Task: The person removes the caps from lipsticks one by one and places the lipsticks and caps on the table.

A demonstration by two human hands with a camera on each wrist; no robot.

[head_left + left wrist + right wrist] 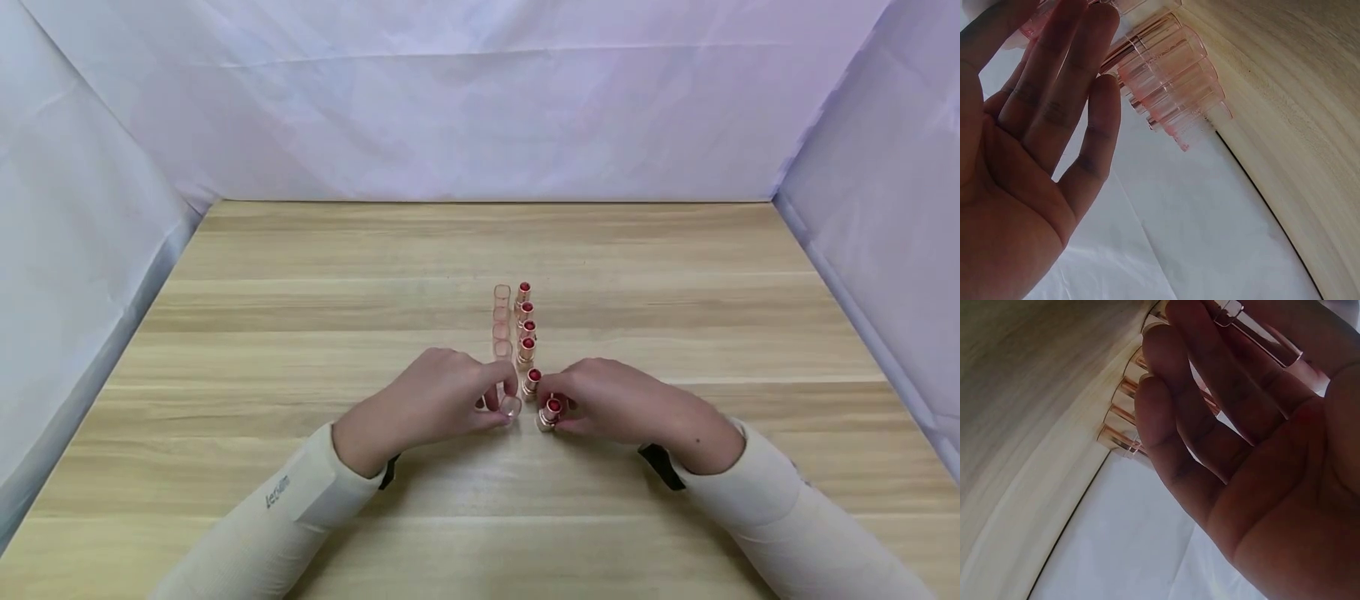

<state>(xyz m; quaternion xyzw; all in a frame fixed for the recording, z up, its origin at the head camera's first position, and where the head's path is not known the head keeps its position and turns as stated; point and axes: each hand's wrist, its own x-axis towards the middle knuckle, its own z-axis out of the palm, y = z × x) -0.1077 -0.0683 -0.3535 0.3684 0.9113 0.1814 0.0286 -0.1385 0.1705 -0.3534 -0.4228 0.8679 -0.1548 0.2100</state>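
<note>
Between thumb and fingers, my left hand (442, 396) pinches a clear pinkish lipstick cap (511, 407) at the near end of a row of similar caps (502, 332). My right hand (611, 400) pinches an uncapped lipstick (552, 410), held upright with its red tip up. Just beyond it stands another open lipstick (533, 382), close to the right fingertips. Several more red lipsticks (527, 346) in rose-gold tubes continue the line away from me. In the right wrist view the held lipstick (1266, 337) is partly covered by fingers.
The two rows stand side by side on a wood-grain table (300, 275), caps left of lipsticks. White cloth (480, 125) hangs behind the table's far edge and along both sides.
</note>
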